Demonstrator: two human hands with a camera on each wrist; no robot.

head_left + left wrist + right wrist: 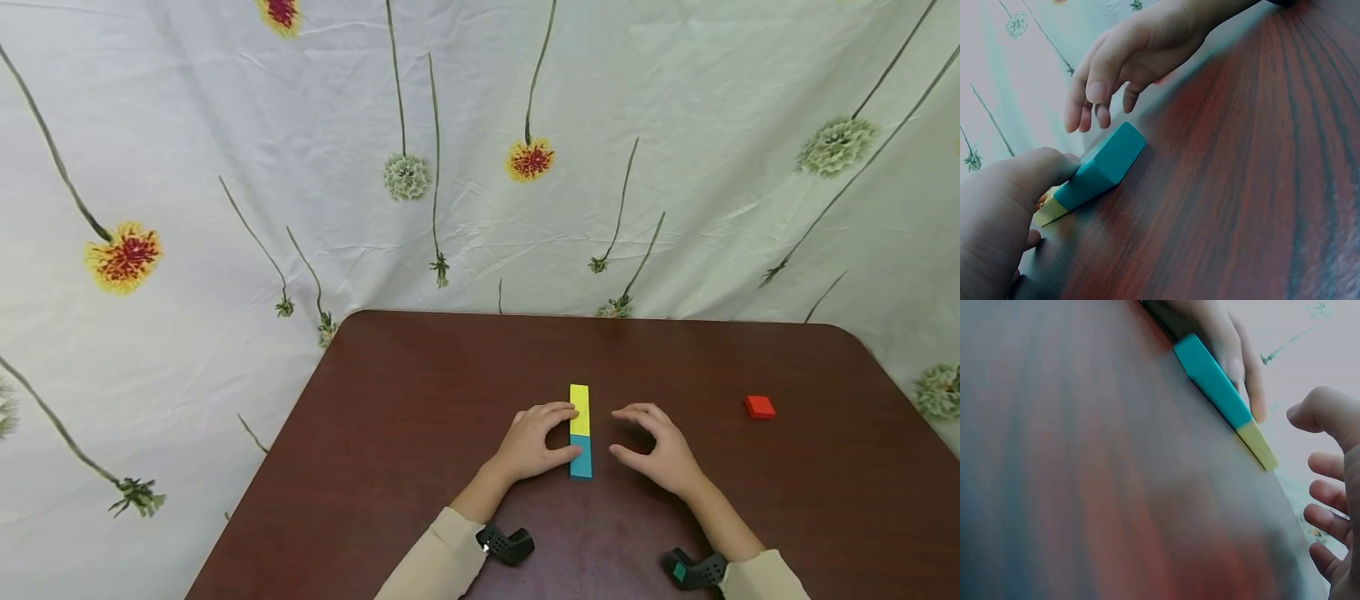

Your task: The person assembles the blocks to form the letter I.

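On the table, a yellow block (579,408) and a teal block (581,463) lie end to end in a straight line, the yellow one farther from the person. The left hand (532,442) is at their left side, its thumb tip at the teal block and its fingertips at the yellow one. To the right, the right hand (663,449) hovers with thumb and fingers spread, apart from the blocks and holding nothing. In the left wrist view the left thumb (1047,169) overlaps the top of the teal block (1107,159).
A small red block (760,407) lies farther right on the dark wooden table (420,392). Behind the table's far edge hangs a white cloth (480,225) printed with flowers. Dark bands (507,544) circle both wrists.
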